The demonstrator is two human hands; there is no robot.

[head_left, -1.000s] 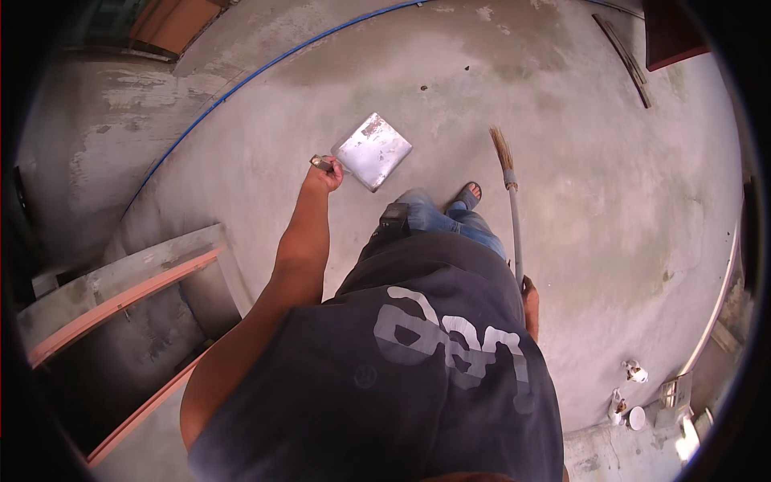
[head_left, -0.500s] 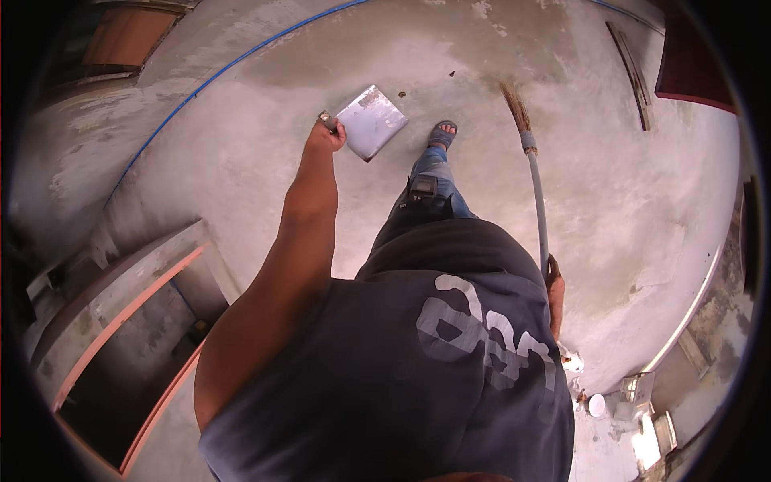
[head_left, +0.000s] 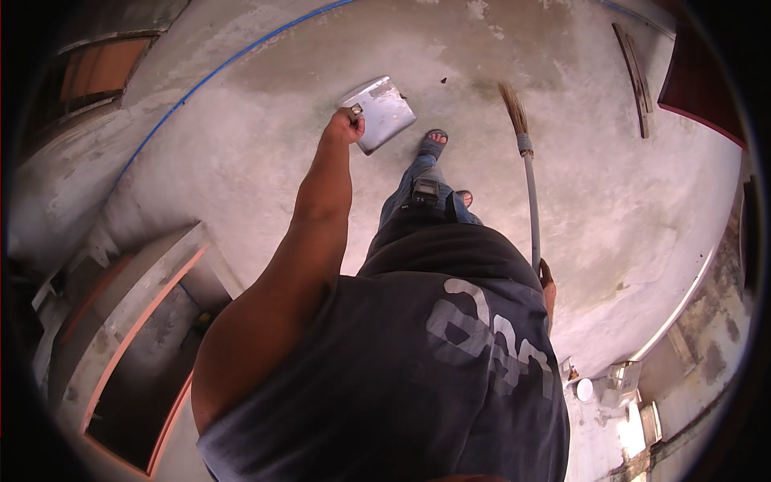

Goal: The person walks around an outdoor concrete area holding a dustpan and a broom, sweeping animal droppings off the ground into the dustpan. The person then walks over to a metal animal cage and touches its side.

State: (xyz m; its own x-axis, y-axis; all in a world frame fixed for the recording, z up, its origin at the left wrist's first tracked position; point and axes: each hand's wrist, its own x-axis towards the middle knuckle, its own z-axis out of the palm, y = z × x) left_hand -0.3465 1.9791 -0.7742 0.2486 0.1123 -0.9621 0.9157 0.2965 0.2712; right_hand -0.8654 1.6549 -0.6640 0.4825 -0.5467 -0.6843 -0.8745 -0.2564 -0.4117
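Observation:
My left hand (head_left: 345,126) is closed round the handle of a silver-grey metal dustpan (head_left: 387,116). The pan has worn patches and is held out ahead of me, left of my sandalled front foot (head_left: 433,143). On my right, a broom (head_left: 533,193) with a long grey handle and straw-coloured bristles stretches forward, its bristle end farthest from me. My right hand (head_left: 548,283) grips the handle's near end, partly hidden behind my dark shirt. A small dark bit of debris (head_left: 443,80) lies on the floor between the pan and the bristles.
A blue pipe or hose (head_left: 233,63) runs along the far left wall. Wooden strips (head_left: 633,79) lie at the far right, near a dark red object (head_left: 700,92). An orange-edged concrete structure (head_left: 132,341) stands at the left. A white round container (head_left: 585,390) sits lower right.
My left hand and the dustpan have moved a little to the right. My other foot has come into view behind the front one. The broom has shifted only slightly.

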